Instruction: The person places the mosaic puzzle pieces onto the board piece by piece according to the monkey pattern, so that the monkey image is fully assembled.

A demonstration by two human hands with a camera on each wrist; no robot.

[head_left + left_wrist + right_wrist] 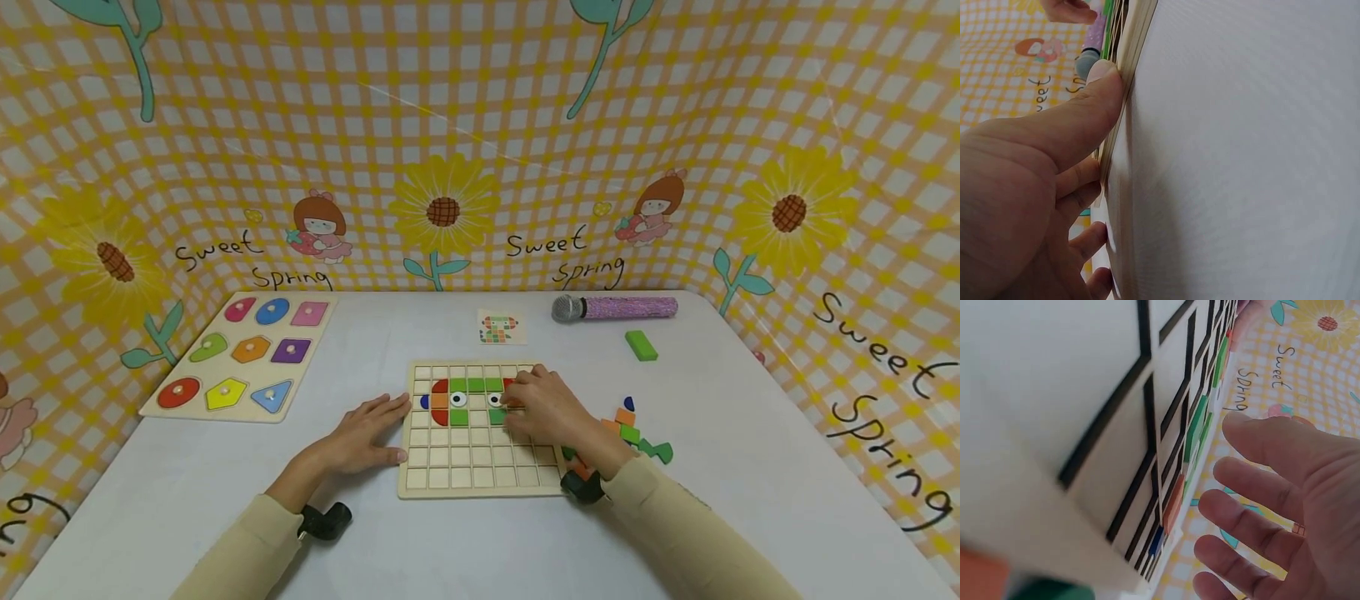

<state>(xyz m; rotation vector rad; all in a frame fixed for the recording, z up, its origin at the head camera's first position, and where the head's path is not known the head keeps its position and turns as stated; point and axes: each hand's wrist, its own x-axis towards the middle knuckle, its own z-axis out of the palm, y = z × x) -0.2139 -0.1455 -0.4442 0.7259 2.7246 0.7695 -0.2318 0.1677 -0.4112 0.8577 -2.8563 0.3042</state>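
A wooden grid board (442,479) lies on the white table. In its upper rows sit red (440,386), green (467,385) and orange (439,401) pieces, a blue piece (425,402) and two white eye pieces (458,399). My left hand (367,429) rests against the board's left edge, its thumb (1100,94) and fingertips touching the side. Over the board's upper right is my right hand (546,408), covering part of the pieces there. The right wrist view shows its fingers (1247,519) spread and loosely bent, holding nothing, near an orange piece (1174,503) in the grid.
Loose coloured pieces (630,434) lie right of the board, partly behind the right forearm. A green block (641,346) and a purple microphone (628,307) are farther back. Behind the board is a picture card (502,327). A knobbed shape puzzle (277,375) lies at left.
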